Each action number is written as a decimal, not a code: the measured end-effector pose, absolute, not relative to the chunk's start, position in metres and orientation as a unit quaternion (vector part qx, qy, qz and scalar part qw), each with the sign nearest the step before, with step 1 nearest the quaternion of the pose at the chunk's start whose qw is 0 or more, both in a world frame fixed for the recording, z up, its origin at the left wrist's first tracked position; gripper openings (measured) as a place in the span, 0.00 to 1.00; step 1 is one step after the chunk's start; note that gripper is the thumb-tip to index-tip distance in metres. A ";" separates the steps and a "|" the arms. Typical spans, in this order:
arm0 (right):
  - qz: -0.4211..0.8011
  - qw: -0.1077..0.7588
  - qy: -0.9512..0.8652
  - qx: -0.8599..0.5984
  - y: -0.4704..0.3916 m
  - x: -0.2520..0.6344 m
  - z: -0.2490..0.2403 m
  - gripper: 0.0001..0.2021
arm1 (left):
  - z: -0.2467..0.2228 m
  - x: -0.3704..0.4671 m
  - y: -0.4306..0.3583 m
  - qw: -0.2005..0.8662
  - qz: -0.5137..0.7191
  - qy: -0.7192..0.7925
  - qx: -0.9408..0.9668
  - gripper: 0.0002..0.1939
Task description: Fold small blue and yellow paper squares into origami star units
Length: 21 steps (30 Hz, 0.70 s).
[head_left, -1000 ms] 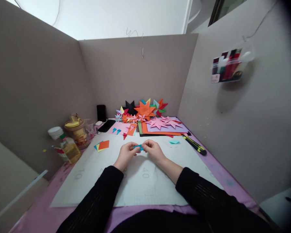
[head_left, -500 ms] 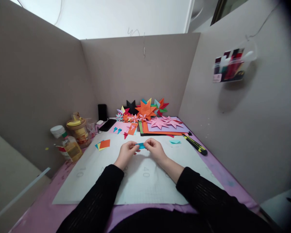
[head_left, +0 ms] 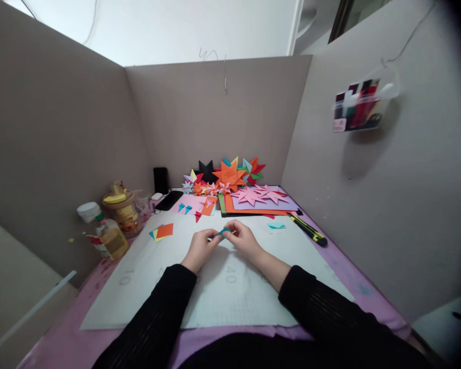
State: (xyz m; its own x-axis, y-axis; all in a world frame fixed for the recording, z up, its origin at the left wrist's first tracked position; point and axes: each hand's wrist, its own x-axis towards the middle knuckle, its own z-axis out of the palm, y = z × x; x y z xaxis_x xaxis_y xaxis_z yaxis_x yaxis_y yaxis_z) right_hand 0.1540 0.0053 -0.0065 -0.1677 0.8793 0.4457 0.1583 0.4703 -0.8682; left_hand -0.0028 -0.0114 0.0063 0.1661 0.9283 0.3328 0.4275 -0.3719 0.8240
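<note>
Between my two hands is a small piece of blue paper [head_left: 223, 231], held just above the white mat. My left hand [head_left: 202, 247] pinches its left end. The fingers of my right hand [head_left: 244, 240] are closed on its right end, and partly cover it. The paper looks bent in the middle, though its exact folds are too small to make out. To the left lie a few paper squares, an orange one [head_left: 165, 229] on top. A folded light turquoise paper [head_left: 276, 225] rests to the right of my hands.
A yellow-black utility knife [head_left: 309, 230] lies at the mat's [head_left: 138, 302] right edge. Paper stars [head_left: 229, 175] and coloured sheets [head_left: 261, 207] fill the back. Glue bottle [head_left: 113, 240], a tub [head_left: 123, 210] and phones [head_left: 169, 200] stand or lie at left. A plastic container [head_left: 359, 105] hangs on the right wall.
My hands have come closer together. The blue paper, flat and stretched between them before, now looks bent and shows less. The whole view has shifted slightly.
</note>
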 end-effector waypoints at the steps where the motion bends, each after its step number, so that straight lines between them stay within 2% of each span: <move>1: 0.367 0.522 -0.669 -0.382 0.006 0.152 -0.008 0.08 | 0.007 -0.003 -0.011 0.296 0.442 0.483 0.695 0.12; 7: 0.432 0.511 -0.635 -0.386 0.009 0.147 -0.014 0.12 | 0.007 -0.003 -0.008 0.305 0.461 0.494 0.671 0.13; 13: 0.510 0.549 -0.550 -0.369 0.013 0.148 -0.016 0.10 | 0.005 0.000 -0.009 0.315 0.458 0.499 0.665 0.14; 21: 0.549 0.616 -0.426 -0.371 0.019 0.154 -0.008 0.08 | 0.002 -0.002 -0.006 0.346 0.478 0.505 0.630 0.15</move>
State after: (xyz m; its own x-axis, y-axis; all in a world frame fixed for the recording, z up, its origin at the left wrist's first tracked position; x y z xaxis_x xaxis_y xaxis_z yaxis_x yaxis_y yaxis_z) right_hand 0.1541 0.0188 -0.0077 0.0345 0.9925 0.1176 -0.3612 0.1222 -0.9244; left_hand -0.0016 -0.0057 0.0025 0.0338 0.9669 0.2530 0.3064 -0.2509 0.9182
